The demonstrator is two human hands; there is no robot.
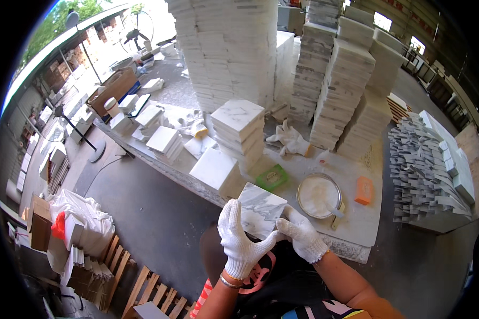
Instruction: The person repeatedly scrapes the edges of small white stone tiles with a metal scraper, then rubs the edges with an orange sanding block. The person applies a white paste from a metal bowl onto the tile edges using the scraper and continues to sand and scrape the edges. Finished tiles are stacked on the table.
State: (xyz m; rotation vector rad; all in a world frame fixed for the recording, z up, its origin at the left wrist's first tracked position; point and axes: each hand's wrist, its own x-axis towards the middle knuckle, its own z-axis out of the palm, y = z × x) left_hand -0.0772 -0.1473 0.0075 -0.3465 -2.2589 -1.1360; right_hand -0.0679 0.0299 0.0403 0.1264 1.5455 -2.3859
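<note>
A square marble tile [262,207], white with grey veins, is tilted up in front of me at the table's near edge. My left hand [242,239], in a white knit glove, is closed on its left side, with the thumb stretched along the lower edge. My right hand [303,234], gloved the same way, grips the tile's right corner. Just beyond the tile lies a green block [272,177]. To the right stands a round metal bowl [302,198] holding white material, and past it an orange block [363,190].
A short tile stack [239,119] and a lower one [214,169] stand ahead. Loose white gloves [290,139] lie behind the bowl. Tall tile stacks [226,58] rise at the back. Wooden pallets [155,292] are on the floor at lower left; a grey strip pile [423,170] stands right.
</note>
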